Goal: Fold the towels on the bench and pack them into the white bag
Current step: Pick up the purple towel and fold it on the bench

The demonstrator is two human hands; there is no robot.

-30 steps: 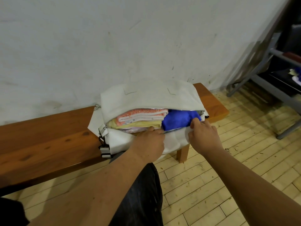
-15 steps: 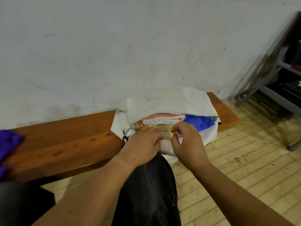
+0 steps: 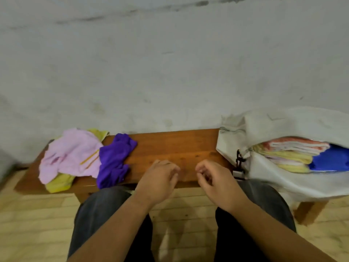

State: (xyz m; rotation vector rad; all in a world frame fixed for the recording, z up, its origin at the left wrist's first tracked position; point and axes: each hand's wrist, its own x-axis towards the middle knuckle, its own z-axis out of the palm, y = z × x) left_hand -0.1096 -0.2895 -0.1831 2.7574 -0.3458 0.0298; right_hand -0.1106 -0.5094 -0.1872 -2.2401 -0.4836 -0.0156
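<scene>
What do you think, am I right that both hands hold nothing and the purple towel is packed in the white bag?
Not quite: the head view shows the purple towel crumpled on the bench, not in the white bag. The left hand and right hand do hold nothing.

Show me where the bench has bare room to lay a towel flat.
Bare wood spans the middle of the bench, between the purple towel and the white bag, just beyond the left hand and right hand. The left end is crowded: pink towel over yellow towel, purple beside. The bag fills the right end.
</scene>
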